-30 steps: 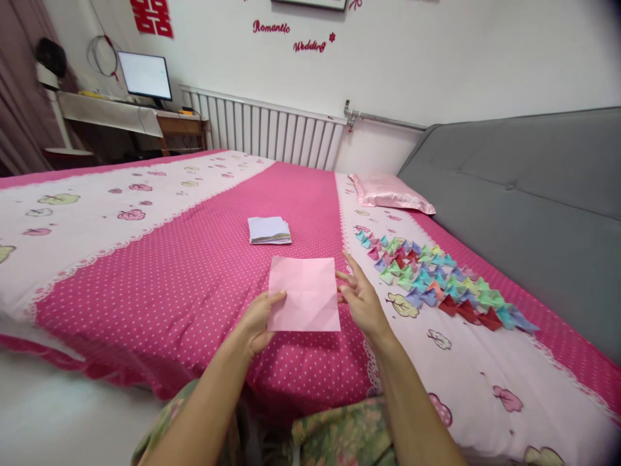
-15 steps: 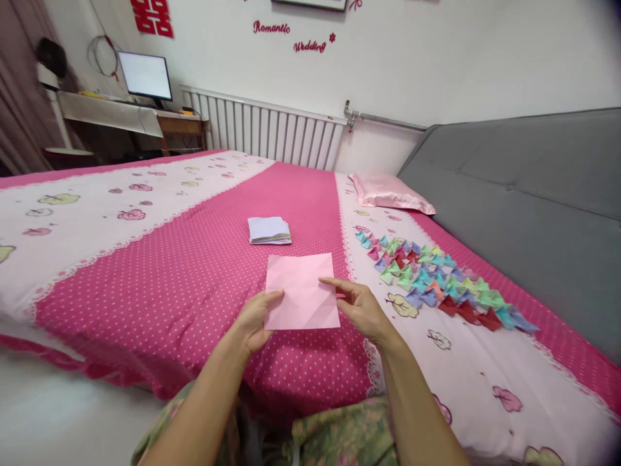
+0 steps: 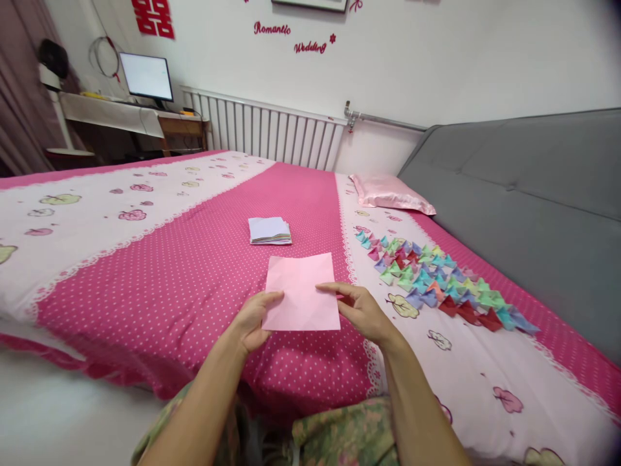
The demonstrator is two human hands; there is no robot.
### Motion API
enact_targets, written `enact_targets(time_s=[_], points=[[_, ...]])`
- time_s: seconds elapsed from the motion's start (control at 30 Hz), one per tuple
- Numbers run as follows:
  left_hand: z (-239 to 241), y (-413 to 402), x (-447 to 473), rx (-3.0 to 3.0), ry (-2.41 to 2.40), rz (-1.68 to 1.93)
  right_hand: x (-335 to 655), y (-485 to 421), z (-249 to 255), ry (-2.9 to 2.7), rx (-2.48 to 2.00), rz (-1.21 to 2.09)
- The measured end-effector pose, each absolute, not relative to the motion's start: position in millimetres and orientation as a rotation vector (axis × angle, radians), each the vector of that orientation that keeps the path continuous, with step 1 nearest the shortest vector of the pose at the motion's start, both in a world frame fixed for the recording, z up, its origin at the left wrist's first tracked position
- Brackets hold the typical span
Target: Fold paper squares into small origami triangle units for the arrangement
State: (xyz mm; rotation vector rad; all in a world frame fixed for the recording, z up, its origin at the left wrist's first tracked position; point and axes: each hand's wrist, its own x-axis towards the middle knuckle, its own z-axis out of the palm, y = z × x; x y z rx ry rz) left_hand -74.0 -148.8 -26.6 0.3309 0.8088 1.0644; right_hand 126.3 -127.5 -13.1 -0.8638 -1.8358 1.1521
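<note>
A square sheet of pink paper [image 3: 298,312] is held out flat, low in the middle of the view, above the near part of a bed. Its left edge is gripped by the left hand [image 3: 255,322], thumb laid on top and fingers tucked beneath, closed on the paper with no gap to be seen. The right hand [image 3: 366,312] is placed at the opposite edge: its index finger is stretched over the face of the sheet, while the other fingers are half bent at the edge; whether the paper is pinched from below there cannot be told. A second ago this right hand was held with fingers spread at the edge; now the index finger is laid across the paper, so the sheet appears to be steadied from both sides. Faint creases can be made out, but no fold is raised. Just beyond the sheet, a stack of paper [image 3: 269,228] is set on the pink dotted bedspread [image 3: 194,278]. To the right, many small folded paper shapes [image 3: 423,278] in mixed colours are laid out in rows. Farther off, a pink pillow [image 3: 391,193] is placed near a grey headboard [image 3: 514,194].
</note>
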Motion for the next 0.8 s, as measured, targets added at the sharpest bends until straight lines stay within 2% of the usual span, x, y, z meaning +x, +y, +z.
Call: enact_targets(time_s=[0.37,0.8], points=[[-28,-149,-73,0.334,0.755,1.072,120,-123,-20,-1.794,-0.912,0.957],[-30,-157,-65,0.588,0.242,1.164,97,-130,-28,-1.231,-1.082,1.015]])
